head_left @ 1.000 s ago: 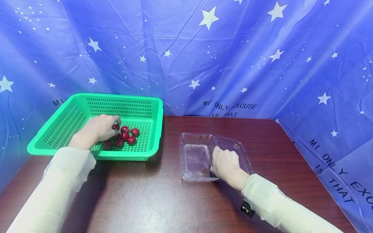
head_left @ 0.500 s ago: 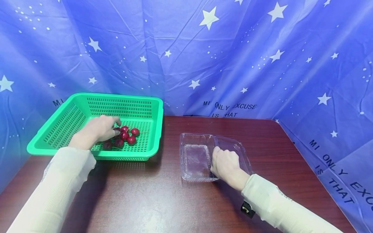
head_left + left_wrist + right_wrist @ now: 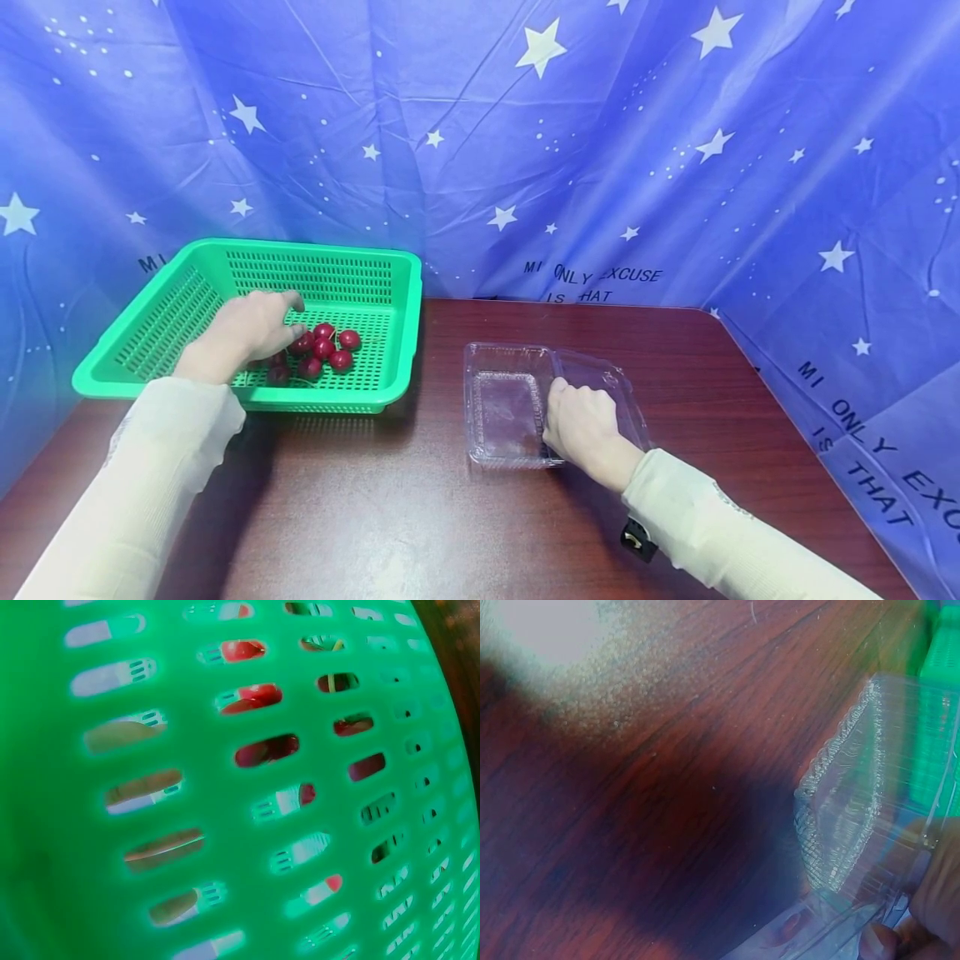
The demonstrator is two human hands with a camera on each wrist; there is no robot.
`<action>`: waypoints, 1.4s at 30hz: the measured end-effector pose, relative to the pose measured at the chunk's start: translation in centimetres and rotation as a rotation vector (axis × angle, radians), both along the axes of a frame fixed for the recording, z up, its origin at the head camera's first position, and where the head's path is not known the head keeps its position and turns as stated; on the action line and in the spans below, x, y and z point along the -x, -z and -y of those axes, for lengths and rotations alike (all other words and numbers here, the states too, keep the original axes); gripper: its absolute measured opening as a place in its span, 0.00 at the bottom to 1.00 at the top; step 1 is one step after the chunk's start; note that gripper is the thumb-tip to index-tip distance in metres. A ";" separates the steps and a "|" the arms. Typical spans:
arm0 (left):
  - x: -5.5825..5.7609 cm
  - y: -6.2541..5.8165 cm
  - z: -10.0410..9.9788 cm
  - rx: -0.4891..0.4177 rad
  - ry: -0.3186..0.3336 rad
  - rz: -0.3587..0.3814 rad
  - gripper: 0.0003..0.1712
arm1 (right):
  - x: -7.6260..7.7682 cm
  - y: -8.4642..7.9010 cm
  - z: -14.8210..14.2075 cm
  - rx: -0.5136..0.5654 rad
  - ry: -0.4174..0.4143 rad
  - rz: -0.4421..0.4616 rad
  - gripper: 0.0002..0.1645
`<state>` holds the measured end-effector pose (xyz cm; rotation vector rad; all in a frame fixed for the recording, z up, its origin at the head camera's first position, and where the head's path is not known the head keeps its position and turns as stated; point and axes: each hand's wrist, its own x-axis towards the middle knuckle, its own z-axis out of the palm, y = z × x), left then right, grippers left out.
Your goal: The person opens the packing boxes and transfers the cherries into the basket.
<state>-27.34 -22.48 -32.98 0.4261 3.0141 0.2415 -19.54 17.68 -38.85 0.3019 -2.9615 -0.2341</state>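
Note:
My left hand (image 3: 243, 327) reaches down into a green plastic basket (image 3: 414, 333), over the left part of a cluster of dark red cherries (image 3: 324, 348), some with stems. A gap shows between its thumb and forefinger, and one cherry lies just below the thumb. In the left wrist view, basket slots show parts of fingers (image 3: 142, 787) and red cherries (image 3: 261, 697). My right hand (image 3: 585, 422) grips a clear plastic container (image 3: 504, 408) at the hinge side, between tray and opened lid. Its thumb (image 3: 877, 941) presses the plastic edge (image 3: 900, 900) in the right wrist view.
Both basket and container stand on a dark red-brown wooden table (image 3: 420, 500), the container to the right of the basket. A blue curtain (image 3: 450, 125) with white stars hangs behind the table and along its right side.
My left hand has shifted slightly left and its thumb and forefinger have parted, uncovering more of the cherries near the thumb. My right hand and the container stay in place.

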 end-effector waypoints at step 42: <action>-0.5 -0.3 -1.4 0.015 -0.028 -0.073 0.35 | 0.5 -1.5 -0.4 0.105 0.106 0.108 0.16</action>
